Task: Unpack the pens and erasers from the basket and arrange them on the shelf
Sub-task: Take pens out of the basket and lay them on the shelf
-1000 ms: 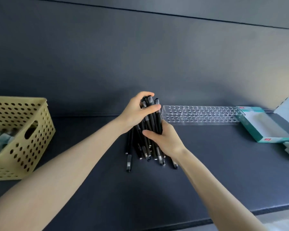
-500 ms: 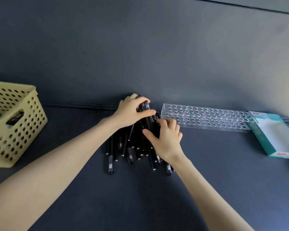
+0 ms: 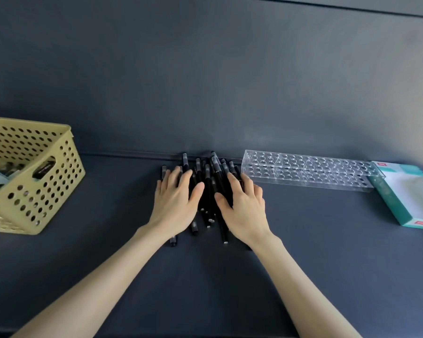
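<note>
At the left end of the shelf (image 3: 327, 252) stands the yellow perforated basket (image 3: 59, 191). It holds some pale and dark things that I cannot make out.

My left hand (image 3: 175, 203) now lies palm-down on the left half of the pens (image 3: 209, 181). Its fingers (image 3: 171, 178) are straight and a little apart, pressing and gripping nothing. A second ago this hand was curled over the top of the bundle, which I held standing up between both palms. Half a second ago it was still curled there as the bundle tipped down.

The black pens have since fanned out flat on the shelf, with their far ends against its back edge and their near ends showing below my wrists.

My right hand (image 3: 244, 208) rests flat on the right half of the pile, fingers (image 3: 246, 184) straight and slightly spread, no longer cupping the bundle.

Just beside that hand, along the back edge, lies the clear pen rack (image 3: 308, 172) with its rows of holes. Its right end meets an open teal box (image 3: 398, 206).
</note>
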A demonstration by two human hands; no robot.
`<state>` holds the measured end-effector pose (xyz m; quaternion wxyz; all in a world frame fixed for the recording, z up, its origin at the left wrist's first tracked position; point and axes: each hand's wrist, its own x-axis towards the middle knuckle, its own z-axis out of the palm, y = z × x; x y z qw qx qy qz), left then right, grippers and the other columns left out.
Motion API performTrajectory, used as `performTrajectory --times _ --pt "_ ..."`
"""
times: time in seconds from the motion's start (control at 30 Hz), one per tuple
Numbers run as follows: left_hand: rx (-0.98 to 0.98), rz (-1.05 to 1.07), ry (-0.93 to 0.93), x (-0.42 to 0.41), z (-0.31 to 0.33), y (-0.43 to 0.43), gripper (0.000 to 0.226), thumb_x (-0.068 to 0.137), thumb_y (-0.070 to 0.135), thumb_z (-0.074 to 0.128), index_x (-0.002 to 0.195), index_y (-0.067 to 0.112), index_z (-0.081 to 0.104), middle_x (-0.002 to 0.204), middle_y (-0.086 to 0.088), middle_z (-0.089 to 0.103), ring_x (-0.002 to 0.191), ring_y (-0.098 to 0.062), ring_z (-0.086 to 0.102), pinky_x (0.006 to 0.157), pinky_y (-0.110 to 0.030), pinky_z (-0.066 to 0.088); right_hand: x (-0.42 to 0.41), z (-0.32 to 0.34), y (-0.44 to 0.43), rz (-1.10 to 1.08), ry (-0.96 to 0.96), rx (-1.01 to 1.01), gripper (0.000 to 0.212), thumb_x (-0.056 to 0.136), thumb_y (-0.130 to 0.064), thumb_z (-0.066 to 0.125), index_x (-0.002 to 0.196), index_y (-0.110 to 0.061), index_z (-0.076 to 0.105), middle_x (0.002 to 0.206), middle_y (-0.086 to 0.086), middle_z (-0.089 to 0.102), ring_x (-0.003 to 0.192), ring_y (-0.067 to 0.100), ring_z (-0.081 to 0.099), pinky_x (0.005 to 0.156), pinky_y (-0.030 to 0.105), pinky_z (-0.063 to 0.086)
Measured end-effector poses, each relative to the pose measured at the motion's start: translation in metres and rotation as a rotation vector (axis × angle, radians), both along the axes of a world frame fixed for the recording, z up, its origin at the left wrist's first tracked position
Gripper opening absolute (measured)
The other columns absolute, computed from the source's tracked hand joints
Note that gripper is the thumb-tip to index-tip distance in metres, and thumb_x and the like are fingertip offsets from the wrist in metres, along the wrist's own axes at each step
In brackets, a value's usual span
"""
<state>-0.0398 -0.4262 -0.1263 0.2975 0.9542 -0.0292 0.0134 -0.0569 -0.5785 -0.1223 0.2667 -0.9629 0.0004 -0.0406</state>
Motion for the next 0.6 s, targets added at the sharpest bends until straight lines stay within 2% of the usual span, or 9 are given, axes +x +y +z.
performTrajectory --times 0.17,0.3,0.37,0.43,0.5,0.6 --pt "-0.056 -0.015 -0.052 0.006 0.003 -0.002 0.048 0.101 0.037 0.033 0.143 0.013 0.038 0.157 -0.007 0.019 0.146 -0.024 0.011 0.117 -0.040 0.003 0.002 0.001 0.004 -0.012 0.018 0.001 0.055 0.096 -0.042 0.040 0.146 -0.024 0.024 0.155 0.005 0.015 0.137 0.030 0.015 0.111 0.043 0.013" --pt "-0.057 -0.023 -0.095 0.002 0.014 0.007 0.042 0.101 0.033 0.038 0.137 0.013 0.047 0.154 -0.005 0.029 0.144 -0.022 0.018 0.116 -0.042 0.011 0.001 0.011 -0.001 0.004 -0.044 -0.001 0.049 0.095 -0.040 0.044 0.140 -0.022 0.038 0.154 0.001 0.020 0.137 0.028 0.016 0.111 0.043 0.013" --pt "-0.056 -0.029 -0.158 -0.003 0.025 0.016 0.036 0.099 0.032 0.045 0.127 0.013 0.056 0.141 -0.004 0.048 0.133 -0.024 0.037 0.109 -0.040 0.028 0.001 0.022 -0.002 0.029 -0.093 0.026 0.042 0.094 -0.037 0.048 0.131 -0.018 0.049 0.151 0.000 0.027 0.134 0.027 0.021 0.108 0.040 0.022" --pt "-0.071 -0.036 -0.217 -0.011 0.041 0.026 0.027 0.096 0.030 0.051 0.114 0.014 0.063 0.119 0.000 0.063 0.114 -0.020 0.055 0.096 -0.039 0.043 0.001 0.037 0.000 0.049 -0.146 0.068 0.034 0.093 -0.033 0.050 0.122 -0.015 0.057 0.142 -0.001 0.040 0.128 0.025 0.030 0.102 0.036 0.033" --pt "-0.084 -0.035 -0.278 -0.021 0.060 0.038 0.020 0.093 0.029 0.055 0.103 0.015 0.066 0.103 0.003 0.068 0.098 -0.015 0.062 0.086 -0.039 0.050 0.000 0.054 0.006 0.073 -0.203 0.086 0.029 0.093 -0.030 0.051 0.115 -0.014 0.061 0.128 -0.001 0.053 0.118 0.024 0.042 0.092 0.032 0.039" --pt "-0.055 -0.038 -0.397 -0.042 0.092 0.059 0.015 0.092 0.028 0.058 0.096 0.016 0.067 0.091 0.006 0.069 0.085 -0.011 0.064 0.078 -0.037 0.052 -0.010 0.081 0.026 0.116 -0.301 0.158 0.022 0.092 -0.026 0.054 0.106 -0.013 0.065 0.108 -0.001 0.062 0.099 0.020 0.056 0.082 0.031 0.045"
